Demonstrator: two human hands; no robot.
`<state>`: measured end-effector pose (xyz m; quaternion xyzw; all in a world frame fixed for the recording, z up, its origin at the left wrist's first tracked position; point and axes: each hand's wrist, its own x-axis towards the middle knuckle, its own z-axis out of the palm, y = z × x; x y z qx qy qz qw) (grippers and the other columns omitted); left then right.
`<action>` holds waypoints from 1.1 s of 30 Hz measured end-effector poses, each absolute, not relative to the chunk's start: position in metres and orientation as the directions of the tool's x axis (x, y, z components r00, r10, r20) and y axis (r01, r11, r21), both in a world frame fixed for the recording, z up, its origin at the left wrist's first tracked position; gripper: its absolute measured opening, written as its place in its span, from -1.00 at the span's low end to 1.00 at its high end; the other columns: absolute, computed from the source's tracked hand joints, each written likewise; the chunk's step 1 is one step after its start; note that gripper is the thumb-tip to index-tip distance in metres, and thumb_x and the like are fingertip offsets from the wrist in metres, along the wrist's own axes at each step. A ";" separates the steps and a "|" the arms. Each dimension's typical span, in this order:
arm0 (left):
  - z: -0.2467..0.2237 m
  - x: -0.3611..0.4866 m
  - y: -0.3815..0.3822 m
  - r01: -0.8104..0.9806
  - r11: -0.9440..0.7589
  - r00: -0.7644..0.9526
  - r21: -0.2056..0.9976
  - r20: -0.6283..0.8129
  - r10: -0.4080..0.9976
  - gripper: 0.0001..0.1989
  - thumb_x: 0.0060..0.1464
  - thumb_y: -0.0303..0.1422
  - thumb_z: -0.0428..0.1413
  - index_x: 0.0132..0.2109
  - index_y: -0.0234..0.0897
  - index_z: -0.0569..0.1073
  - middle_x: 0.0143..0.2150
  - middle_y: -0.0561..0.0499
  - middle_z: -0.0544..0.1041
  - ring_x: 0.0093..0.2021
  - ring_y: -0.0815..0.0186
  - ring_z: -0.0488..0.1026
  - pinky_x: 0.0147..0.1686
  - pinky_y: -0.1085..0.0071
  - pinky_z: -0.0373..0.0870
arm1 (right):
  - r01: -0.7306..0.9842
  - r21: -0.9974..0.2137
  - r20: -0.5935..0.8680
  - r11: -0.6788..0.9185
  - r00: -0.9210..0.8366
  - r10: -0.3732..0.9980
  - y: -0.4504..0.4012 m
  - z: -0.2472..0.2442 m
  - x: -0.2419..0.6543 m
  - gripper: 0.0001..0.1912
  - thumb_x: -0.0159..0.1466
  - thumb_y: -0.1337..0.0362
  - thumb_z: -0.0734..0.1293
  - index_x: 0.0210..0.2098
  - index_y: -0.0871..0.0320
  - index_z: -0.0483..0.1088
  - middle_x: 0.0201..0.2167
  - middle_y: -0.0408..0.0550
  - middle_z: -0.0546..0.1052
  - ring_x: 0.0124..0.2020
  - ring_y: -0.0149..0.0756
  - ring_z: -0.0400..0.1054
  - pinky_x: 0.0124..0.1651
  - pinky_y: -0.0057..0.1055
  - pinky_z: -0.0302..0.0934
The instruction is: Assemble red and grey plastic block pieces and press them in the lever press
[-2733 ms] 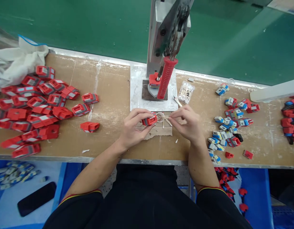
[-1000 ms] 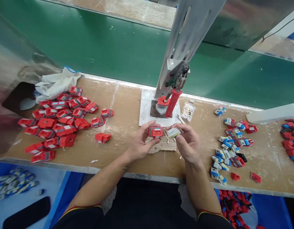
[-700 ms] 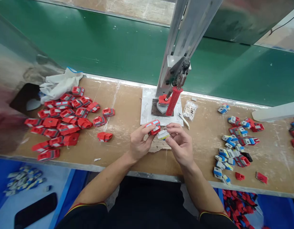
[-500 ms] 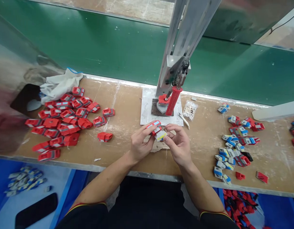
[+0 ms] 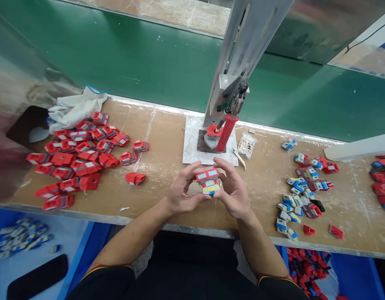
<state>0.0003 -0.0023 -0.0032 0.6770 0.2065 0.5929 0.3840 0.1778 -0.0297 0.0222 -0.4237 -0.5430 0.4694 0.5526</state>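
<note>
Between both hands, over the bench just in front of the press, is a red toy part [image 5: 207, 176] with light blue windows, joined or pressed against a grey-and-yellow piece [image 5: 211, 190] below it. My left hand [image 5: 185, 189] grips the left side with thumb and fingers. On the right side, my right hand [image 5: 234, 189] pinches the same pair. Behind them stands a toggle press with a red handle [image 5: 227, 133], and another red part [image 5: 213, 130] sits under its tip on the base.
Red parts [image 5: 63, 159] lie heaped at the left beside a white glove [image 5: 76, 109]. Near the press are a bag of swabs [image 5: 247, 145] and white-handled nippers [image 5: 240, 160]. Grey-blue parts [image 5: 300, 183] are scattered at the right. Blue bins [image 5: 358, 266] stand below the bench edge.
The held parts have turned so their windows and yellow strip face the camera squarely. My left thumb has moved to their lower edge, and the view has shifted slightly.
</note>
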 end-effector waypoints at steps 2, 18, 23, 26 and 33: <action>-0.001 0.000 -0.006 -0.267 -0.551 0.260 0.790 0.610 0.748 -0.16 0.22 -0.26 0.37 0.52 -0.14 0.17 0.20 -0.24 0.63 0.15 0.12 0.66 0.13 0.34 0.64 | -0.054 -0.976 0.219 0.213 -0.132 0.967 -0.031 0.022 0.181 -0.32 0.22 -0.16 0.52 0.26 -0.11 0.44 0.27 0.09 0.49 0.25 -0.02 0.44 0.15 -0.11 0.51; -0.002 0.001 -0.004 -0.237 -0.483 0.319 0.843 0.537 0.781 -0.32 0.24 -0.25 0.34 0.42 -0.15 0.31 0.16 -0.20 0.64 0.04 0.17 0.68 0.03 0.36 0.65 | -0.049 -0.947 0.322 0.318 -0.172 0.931 -0.021 0.010 0.183 -0.42 0.29 -0.16 0.47 0.21 -0.09 0.46 0.13 0.04 0.60 0.14 -0.06 0.54 0.17 -0.09 0.50; 0.015 -0.021 0.015 -0.148 -0.391 0.372 0.908 0.418 0.829 -0.23 0.25 -0.22 0.31 0.49 -0.09 0.18 0.11 -0.17 0.65 -0.04 0.18 0.67 -0.02 0.29 0.63 | 0.091 -0.877 0.470 0.472 -0.046 0.881 -0.014 0.030 0.198 -0.52 0.35 -0.07 0.45 0.20 -0.15 0.42 0.20 -0.01 0.50 0.13 -0.15 0.46 -0.01 -0.23 0.49; 0.041 -0.042 0.048 0.209 -0.485 0.443 0.849 0.360 0.821 -0.27 0.20 -0.25 0.30 0.45 -0.14 0.29 -0.02 -0.13 0.67 -0.12 0.14 0.63 -0.04 0.22 0.59 | 0.202 -0.857 0.482 0.474 -0.011 0.876 0.001 0.050 0.215 -0.70 0.39 -0.03 0.40 0.05 -0.12 0.45 0.24 -0.02 0.47 0.21 -0.14 0.39 0.07 -0.16 0.41; 0.080 -0.022 0.128 0.597 -0.600 0.676 0.533 0.068 0.734 -0.37 0.07 -0.46 0.22 0.31 -0.10 0.50 -0.25 -0.07 0.65 -0.17 0.05 0.57 0.00 0.17 0.46 | 0.208 -0.928 0.225 0.309 -0.349 0.910 0.040 0.071 0.220 -0.51 0.28 -0.28 0.40 -0.18 0.00 0.43 -0.05 -0.01 0.60 -0.05 -0.16 0.50 0.07 -0.08 0.41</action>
